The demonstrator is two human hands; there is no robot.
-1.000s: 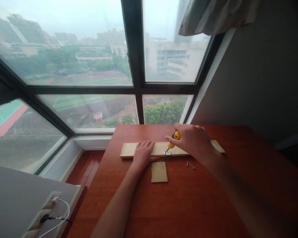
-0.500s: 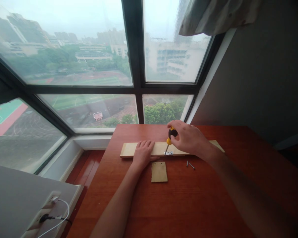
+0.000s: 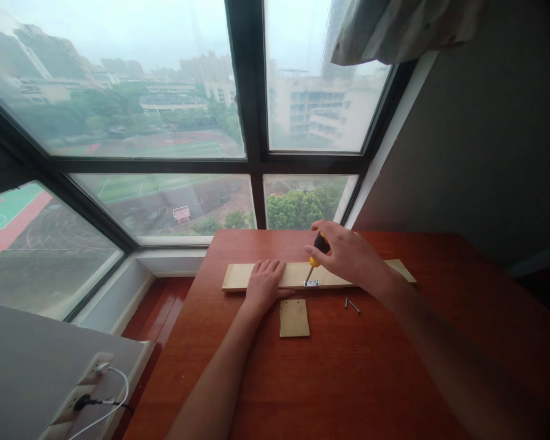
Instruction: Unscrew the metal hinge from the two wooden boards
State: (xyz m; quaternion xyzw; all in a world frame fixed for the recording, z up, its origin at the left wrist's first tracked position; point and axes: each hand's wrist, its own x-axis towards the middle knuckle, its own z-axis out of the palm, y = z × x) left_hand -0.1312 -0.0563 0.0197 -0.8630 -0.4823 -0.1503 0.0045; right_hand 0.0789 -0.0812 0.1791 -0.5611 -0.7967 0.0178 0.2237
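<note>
A long pale wooden board lies across the table. My left hand rests flat on its left part, fingers stretched over the top and thumb along the front edge. In my right hand is a screwdriver with a black and yellow handle, held slightly tilted. Its tip meets the left end of a small metal plate at the board's front edge; whether a screw sits under the tip is too small to tell. Closer to me lies a squarish thin wooden piece with two small holes.
Two loose screws lie on the reddish-brown table, right of the thin piece. Windows stand behind the table, and a dark wall is on the right. Plugged-in cables hang at the lower left.
My right hand has turned a little around the screwdriver, its thumb now reaching farther left, and the handle leans slightly more to the right. The left hand and board look unchanged.
</note>
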